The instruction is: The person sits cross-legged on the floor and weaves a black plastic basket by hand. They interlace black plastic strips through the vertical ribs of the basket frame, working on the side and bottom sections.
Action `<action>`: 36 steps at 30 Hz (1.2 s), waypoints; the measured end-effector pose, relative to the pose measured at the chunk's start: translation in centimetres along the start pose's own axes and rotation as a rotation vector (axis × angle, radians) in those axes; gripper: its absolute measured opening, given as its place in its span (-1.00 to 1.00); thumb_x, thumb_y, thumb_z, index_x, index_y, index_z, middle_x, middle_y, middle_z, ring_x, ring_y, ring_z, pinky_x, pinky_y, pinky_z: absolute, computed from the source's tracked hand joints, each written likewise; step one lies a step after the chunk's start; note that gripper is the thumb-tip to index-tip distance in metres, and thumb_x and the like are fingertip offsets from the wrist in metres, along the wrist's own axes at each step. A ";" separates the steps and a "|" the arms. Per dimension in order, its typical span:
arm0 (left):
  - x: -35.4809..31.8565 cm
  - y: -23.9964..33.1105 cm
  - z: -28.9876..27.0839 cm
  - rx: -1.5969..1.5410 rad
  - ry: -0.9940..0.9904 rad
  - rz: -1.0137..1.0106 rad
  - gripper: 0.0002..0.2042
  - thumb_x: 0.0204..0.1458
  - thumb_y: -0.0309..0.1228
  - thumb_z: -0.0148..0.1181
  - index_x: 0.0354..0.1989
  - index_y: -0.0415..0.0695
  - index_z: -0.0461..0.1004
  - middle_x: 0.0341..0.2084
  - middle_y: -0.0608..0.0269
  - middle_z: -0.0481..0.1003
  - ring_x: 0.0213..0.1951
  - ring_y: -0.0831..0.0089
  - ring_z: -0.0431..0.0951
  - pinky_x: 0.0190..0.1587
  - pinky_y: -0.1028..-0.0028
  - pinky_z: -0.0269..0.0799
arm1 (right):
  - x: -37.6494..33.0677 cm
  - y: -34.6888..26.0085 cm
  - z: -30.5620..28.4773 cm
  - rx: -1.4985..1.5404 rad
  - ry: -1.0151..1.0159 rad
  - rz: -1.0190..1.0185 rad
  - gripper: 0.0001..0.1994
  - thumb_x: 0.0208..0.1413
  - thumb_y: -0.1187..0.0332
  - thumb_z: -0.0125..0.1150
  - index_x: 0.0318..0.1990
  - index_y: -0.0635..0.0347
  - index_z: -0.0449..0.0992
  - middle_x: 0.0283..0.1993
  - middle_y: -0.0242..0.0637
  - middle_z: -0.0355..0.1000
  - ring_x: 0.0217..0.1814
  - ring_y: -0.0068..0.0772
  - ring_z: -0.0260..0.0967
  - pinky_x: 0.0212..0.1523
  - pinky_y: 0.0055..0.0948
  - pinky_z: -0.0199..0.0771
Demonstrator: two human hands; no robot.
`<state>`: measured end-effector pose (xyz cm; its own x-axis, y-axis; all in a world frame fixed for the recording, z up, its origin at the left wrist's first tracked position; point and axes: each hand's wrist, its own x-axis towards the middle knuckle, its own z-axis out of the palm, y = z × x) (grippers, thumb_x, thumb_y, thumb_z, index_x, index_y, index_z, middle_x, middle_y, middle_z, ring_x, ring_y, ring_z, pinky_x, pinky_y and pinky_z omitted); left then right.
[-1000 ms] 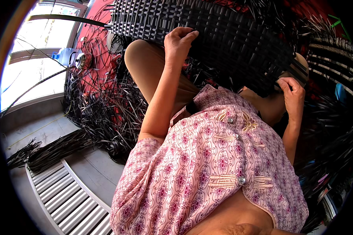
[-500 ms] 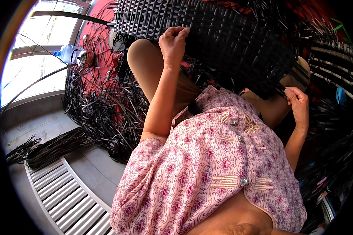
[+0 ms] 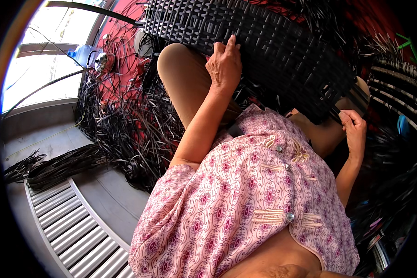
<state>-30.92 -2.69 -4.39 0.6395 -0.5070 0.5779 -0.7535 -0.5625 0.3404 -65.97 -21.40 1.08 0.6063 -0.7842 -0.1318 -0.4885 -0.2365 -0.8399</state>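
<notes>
A long woven panel (image 3: 273, 51) of flat black strips lies slantwise over my bent knees, running from upper left to lower right. My left hand (image 3: 224, 67) rests at its near edge, index and middle fingers stretched out onto the weave and nothing visibly gripped. At the panel's right end, loose black strips (image 3: 333, 111) stick out past the weave. My right hand (image 3: 355, 132) is beside them, thumb and fingers pinched together on the end of a strip. Small gaps show in the weave near that end.
Tangled black strips (image 3: 125, 134) heap on the red floor (image 3: 120, 74) to my left. Beyond them are a clear blue-tinted water jug (image 3: 82, 54) and a window. A slatted metal grate (image 3: 78, 227) lies lower left. More striped bundles (image 3: 396, 88) stand at right.
My left hand has moved right and slightly down along the panel, its closed fingers now stretched out. My right hand has lowered slightly, still pinching. The whole view has shifted a little.
</notes>
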 end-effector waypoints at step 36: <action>3.9 -2.5 -2.8 -1.161 -0.435 -0.762 -0.59 0.17 -0.36 0.28 0.12 -0.34 0.44 -0.57 0.30 0.50 -0.66 0.69 0.32 -0.63 0.69 0.18 | -0.1 -0.1 1.2 0.006 0.039 0.001 -0.84 0.19 0.34 0.30 -0.24 0.27 0.64 -0.50 -0.58 0.36 -0.50 -0.75 0.17 -0.45 -0.67 0.19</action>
<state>-26.96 -1.44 -0.87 0.7686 -0.6052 -0.2075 0.2212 -0.0530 0.9738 -65.23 -20.67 0.52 0.5807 -0.8063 -0.1124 -0.4857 -0.2324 -0.8427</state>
